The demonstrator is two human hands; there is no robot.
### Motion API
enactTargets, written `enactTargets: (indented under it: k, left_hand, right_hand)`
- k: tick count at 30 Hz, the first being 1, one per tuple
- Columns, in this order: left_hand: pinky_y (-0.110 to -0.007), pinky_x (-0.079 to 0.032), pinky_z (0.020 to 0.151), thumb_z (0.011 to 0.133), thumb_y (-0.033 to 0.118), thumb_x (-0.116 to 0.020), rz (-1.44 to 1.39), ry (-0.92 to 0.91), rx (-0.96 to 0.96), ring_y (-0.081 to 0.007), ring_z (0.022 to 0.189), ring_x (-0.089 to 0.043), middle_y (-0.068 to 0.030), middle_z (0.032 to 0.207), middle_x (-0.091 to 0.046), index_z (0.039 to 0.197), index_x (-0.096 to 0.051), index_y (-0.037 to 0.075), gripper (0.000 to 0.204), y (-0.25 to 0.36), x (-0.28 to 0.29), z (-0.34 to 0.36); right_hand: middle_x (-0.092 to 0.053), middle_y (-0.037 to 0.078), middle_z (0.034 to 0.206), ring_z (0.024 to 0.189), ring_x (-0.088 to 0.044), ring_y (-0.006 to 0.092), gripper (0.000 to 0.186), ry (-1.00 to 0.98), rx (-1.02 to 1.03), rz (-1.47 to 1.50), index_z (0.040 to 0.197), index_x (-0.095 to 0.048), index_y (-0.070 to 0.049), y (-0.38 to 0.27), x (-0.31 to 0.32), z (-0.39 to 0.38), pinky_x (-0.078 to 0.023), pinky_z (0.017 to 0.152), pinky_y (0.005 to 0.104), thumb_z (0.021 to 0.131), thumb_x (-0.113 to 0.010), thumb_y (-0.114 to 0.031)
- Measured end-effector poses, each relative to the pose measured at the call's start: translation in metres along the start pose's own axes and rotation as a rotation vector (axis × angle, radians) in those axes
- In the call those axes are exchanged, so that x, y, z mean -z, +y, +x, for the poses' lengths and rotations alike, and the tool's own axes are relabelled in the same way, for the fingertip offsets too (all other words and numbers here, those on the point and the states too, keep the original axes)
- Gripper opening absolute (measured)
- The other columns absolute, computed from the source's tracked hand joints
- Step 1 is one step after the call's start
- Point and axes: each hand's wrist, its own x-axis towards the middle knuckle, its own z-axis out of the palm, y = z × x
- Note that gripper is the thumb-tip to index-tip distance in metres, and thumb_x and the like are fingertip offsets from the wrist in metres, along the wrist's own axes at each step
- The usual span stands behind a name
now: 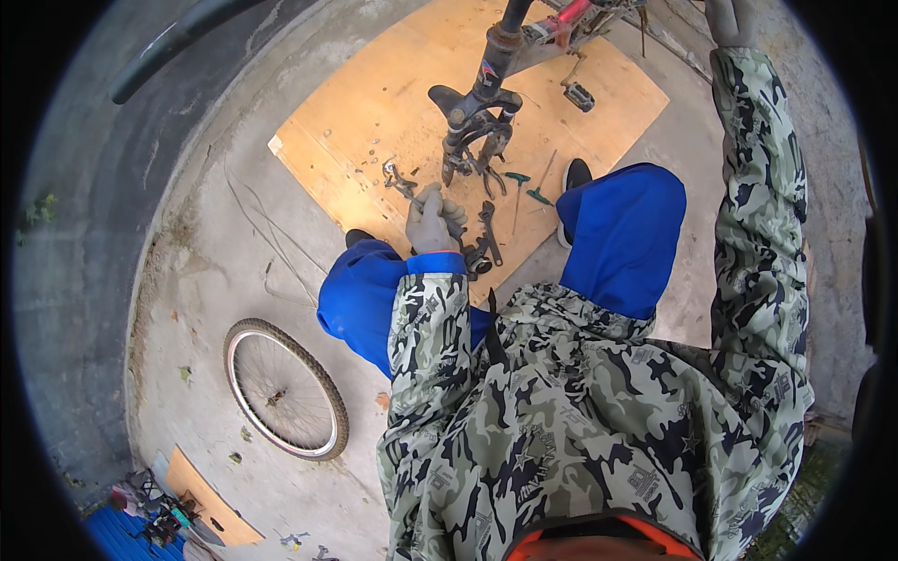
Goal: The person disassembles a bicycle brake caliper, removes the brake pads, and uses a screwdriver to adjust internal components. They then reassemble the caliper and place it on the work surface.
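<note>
Metal piece: a slim, silvery piece [399, 179] above the wooden board, just ahead and to the left of the fingers; its exact kind is too small to tell.
Its long axis: slanting from the fingers away from the person and leftward, pointing past the fork rather than toward it.
Left hand: gloved in grey [430, 222], fingers curled, seemingly grasping the near end of that piece.
Bicycle fork: dark, legs toward the person [477, 136]; it lies ahead and to the right of the left hand, near but apart from it, its length running away and slightly rightward.
Nearer hand: the left, by far; the right hand [732, 23] is out at the upper right edge, well apart, and whether it grips anything I cannot tell.
Tools by the fork: pliers [492, 179] just below its legs, two green-handled tools [517, 177] [538, 196] to the right.
Beside the left hand: a dark wrench [488, 229] to its right, dark parts [479, 260] nearer the person.
Underneath: the wooden board [327, 117], on concrete ground [201, 290].
Farther off: a spoked wheel [334, 402], lying to the lower left.
</note>
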Motion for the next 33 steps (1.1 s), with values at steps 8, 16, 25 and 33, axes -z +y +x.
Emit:
enactTargets:
  k: [8,16,25,33]
  left_hand:
    - [-0.037,-0.049,0.050,0.100,0.012,-0.060,-0.039,-0.021,-0.001,-0.0218,0.054,-0.058,-0.0107,0.072,-0.061,0.116,-0.060,0.001,0.019,-0.001,0.010,0.006]
    - [-0.036,-0.052,0.056,0.104,0.015,-0.057,0.068,0.010,-0.002,-0.0215,0.060,-0.060,-0.0088,0.073,-0.060,0.115,-0.061,0.002,0.017,0.011,0.016,0.001]
    - [-0.037,-0.052,0.057,0.103,0.014,-0.056,0.114,0.046,0.007,-0.0228,0.062,-0.061,-0.0086,0.074,-0.060,0.118,-0.060,0.002,0.019,0.018,0.009,-0.003]
    - [-0.037,-0.051,0.057,0.103,0.015,-0.057,0.062,0.048,0.026,-0.0216,0.061,-0.059,-0.0090,0.074,-0.058,0.119,-0.060,0.002,0.020,0.023,0.004,-0.012]
  right_hand:
    - [-0.064,0.009,0.077,0.071,-0.061,0.0212,0.040,-0.002,-0.062,0.009,0.084,-0.065,-0.003,-0.007,-0.007,-0.005,-0.047,0.067,0.0351,0.099,-0.046,-0.035]
    - [-0.065,0.009,0.080,0.073,-0.062,0.0223,0.039,-0.023,-0.053,-0.063,0.093,-0.068,-0.001,-0.027,-0.007,0.001,-0.048,0.069,0.0355,0.098,-0.047,-0.034]
    - [-0.068,0.021,0.109,0.105,-0.064,0.0332,0.041,-0.013,0.099,-0.160,0.114,-0.068,0.003,-0.047,0.008,0.008,-0.049,0.093,0.0420,0.096,-0.052,-0.031]
    - [-0.066,0.022,0.118,0.111,-0.062,0.0401,0.050,0.106,0.293,-0.198,0.120,-0.068,0.004,-0.071,0.009,0.016,-0.047,0.098,0.0471,0.099,-0.054,-0.039]
